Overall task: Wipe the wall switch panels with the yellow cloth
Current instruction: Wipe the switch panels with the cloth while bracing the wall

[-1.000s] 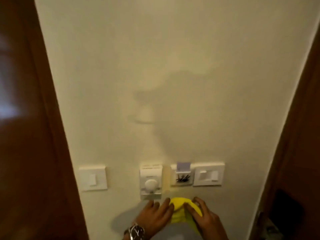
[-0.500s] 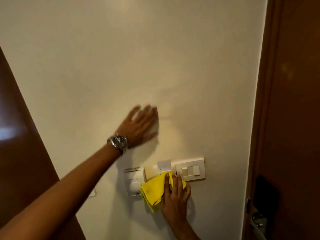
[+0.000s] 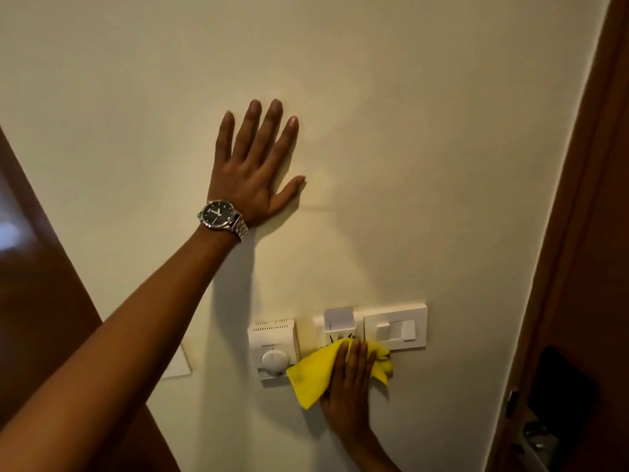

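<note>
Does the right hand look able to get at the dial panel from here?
Probably yes. The right hand presses the yellow cloth flat just right of the dial panel, the cloth's corner overlaps its lower right edge, and the left hand rests higher up the wall, out of the way.

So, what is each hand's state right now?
Left hand: open, flat on the cream painted wall.
Right hand: open, pressing the soft yellow cloth.

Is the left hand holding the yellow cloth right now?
No, the left hand lies flat on the wall, fingers spread, while the right hand presses the yellow cloth to the wall.
</note>
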`<state>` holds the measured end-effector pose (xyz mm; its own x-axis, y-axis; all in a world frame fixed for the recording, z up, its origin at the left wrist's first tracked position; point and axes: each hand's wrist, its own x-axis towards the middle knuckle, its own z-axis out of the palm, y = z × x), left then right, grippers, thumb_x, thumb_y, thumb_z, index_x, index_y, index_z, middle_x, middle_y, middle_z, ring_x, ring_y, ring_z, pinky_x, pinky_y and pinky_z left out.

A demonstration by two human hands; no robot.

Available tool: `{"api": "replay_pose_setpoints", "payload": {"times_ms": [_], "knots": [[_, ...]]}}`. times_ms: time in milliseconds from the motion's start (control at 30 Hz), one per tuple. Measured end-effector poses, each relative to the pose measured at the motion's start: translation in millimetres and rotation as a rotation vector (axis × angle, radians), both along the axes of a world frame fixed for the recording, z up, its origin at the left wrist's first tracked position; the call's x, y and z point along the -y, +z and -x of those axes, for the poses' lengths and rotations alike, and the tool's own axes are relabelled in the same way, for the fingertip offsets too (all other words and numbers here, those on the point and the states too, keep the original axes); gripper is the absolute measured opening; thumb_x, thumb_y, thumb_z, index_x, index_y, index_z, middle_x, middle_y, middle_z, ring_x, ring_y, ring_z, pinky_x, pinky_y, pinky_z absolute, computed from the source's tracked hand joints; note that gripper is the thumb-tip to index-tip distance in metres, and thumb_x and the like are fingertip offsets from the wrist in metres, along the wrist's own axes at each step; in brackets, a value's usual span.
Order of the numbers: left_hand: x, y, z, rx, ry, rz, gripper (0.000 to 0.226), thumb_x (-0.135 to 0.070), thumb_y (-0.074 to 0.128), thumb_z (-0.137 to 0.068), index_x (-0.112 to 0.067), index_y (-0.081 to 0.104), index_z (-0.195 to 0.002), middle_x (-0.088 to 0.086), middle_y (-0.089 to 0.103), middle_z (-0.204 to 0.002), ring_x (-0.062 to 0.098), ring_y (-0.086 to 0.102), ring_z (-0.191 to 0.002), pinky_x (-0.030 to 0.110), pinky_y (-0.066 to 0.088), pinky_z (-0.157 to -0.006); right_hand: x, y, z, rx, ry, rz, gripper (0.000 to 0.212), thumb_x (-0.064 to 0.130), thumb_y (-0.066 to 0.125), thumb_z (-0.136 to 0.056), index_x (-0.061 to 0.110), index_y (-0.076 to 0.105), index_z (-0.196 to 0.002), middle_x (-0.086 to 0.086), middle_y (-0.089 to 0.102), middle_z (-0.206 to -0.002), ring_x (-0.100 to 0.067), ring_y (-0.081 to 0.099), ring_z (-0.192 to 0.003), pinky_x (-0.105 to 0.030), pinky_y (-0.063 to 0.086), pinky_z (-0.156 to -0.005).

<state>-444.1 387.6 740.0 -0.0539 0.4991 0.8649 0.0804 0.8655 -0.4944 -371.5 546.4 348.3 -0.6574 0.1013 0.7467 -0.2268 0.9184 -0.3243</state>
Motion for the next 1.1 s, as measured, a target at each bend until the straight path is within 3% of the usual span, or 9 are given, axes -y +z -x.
{"api": "replay_pose_setpoints", "payload": {"times_ms": [100, 267, 433, 600, 733, 867, 1000, 1033, 1100], "knots": [[-1, 1, 1, -0.009, 0.012, -0.003, 0.076, -0.066, 0.034, -0.105, -0.019, 0.028, -0.165, 0.014, 0.029, -0.169, 0.038, 0.026, -0.157, 0.064, 0.026, -0.126, 0, 3, 8, -0.017, 0.017, 0.065, 0.065, 0.039, 0.021, -0.108, 0.0, 0.007, -0.157, -0.021, 0.004, -0.166, -0.043, 0.003, -0.154, -0.061, 0.011, -0.123], [-1, 3, 2, -0.025, 0.027, -0.004, 0.076, -0.065, 0.033, -0.105, -0.018, 0.03, -0.164, 0.015, 0.031, -0.168, 0.039, 0.027, -0.156, 0.064, 0.026, -0.125, -27, -14, 6, -0.106, 0.015, -0.145, 0.062, 0.035, 0.016, -0.108, 0.005, -0.004, -0.159, -0.014, -0.012, -0.168, -0.032, -0.008, -0.156, -0.053, 0.01, -0.121], [-2, 2, 6, -0.05, 0.056, -0.004, 0.077, -0.066, 0.032, -0.104, -0.019, 0.028, -0.164, 0.016, 0.031, -0.168, 0.039, 0.028, -0.156, 0.063, 0.025, -0.125, -19, 14, 14, -0.104, 0.038, 0.035, 0.064, 0.031, 0.024, -0.107, 0.008, -0.004, -0.16, -0.011, -0.009, -0.168, -0.032, -0.007, -0.156, -0.051, 0.003, -0.125], [-3, 3, 1, -0.028, 0.064, -0.006, 0.077, -0.066, 0.033, -0.104, -0.018, 0.026, -0.165, 0.016, 0.029, -0.169, 0.04, 0.027, -0.156, 0.064, 0.025, -0.126, -32, -11, 6, -0.088, -0.012, -0.16, 0.07, 0.05, 0.009, -0.107, 0.006, -0.008, -0.158, -0.013, -0.016, -0.167, -0.03, -0.013, -0.155, -0.048, 0.001, -0.123], [-2, 1, 3, -0.035, 0.066, -0.008, 0.078, -0.066, 0.032, -0.104, -0.019, 0.025, -0.165, 0.016, 0.029, -0.169, 0.04, 0.027, -0.156, 0.064, 0.025, -0.125, -17, 9, 13, -0.044, -0.032, 0.004, 0.088, 0.047, 0.044, -0.098, 0.008, -0.006, -0.159, -0.01, -0.013, -0.168, -0.031, -0.011, -0.155, -0.048, -0.005, -0.127], [-3, 2, 2, -0.037, 0.067, -0.009, 0.078, -0.066, 0.032, -0.104, -0.019, 0.025, -0.165, 0.016, 0.029, -0.169, 0.039, 0.026, -0.156, 0.063, 0.025, -0.126, -20, 6, 6, -0.131, -0.005, -0.036, 0.062, 0.035, 0.017, -0.11, 0.005, -0.008, -0.158, -0.012, -0.016, -0.167, -0.03, -0.012, -0.155, -0.051, 0.006, -0.121], [-2, 1, 2, -0.026, 0.06, -0.007, 0.077, -0.066, 0.031, -0.105, -0.019, 0.023, -0.166, 0.014, 0.027, -0.17, 0.038, 0.025, -0.157, 0.064, 0.025, -0.126, -13, 13, 5, -0.044, -0.105, -0.051, 0.121, 0.047, 0.073, -0.083, 0.007, -0.014, -0.157, -0.012, -0.019, -0.166, -0.031, -0.019, -0.154, -0.049, -0.001, -0.122], [-2, 1, 3, -0.033, 0.055, -0.011, 0.077, -0.066, 0.032, -0.105, -0.019, 0.024, -0.166, 0.015, 0.027, -0.17, 0.038, 0.025, -0.157, 0.063, 0.025, -0.126, -8, 21, 6, -0.047, -0.114, 0.005, 0.12, 0.045, 0.073, -0.083, 0.007, -0.013, -0.158, -0.013, -0.018, -0.166, -0.032, -0.018, -0.154, -0.05, -0.001, -0.123], [-2, -1, 6, -0.05, 0.047, -0.01, 0.077, -0.067, 0.032, -0.105, -0.02, 0.024, -0.166, 0.015, 0.028, -0.169, 0.039, 0.026, -0.157, 0.063, 0.024, -0.126, 0, 26, 9, -0.117, -0.056, 0.073, 0.087, 0.038, 0.047, -0.099, 0.006, -0.008, -0.158, -0.014, -0.015, -0.167, -0.034, -0.013, -0.155, -0.053, 0.001, -0.123]]}}
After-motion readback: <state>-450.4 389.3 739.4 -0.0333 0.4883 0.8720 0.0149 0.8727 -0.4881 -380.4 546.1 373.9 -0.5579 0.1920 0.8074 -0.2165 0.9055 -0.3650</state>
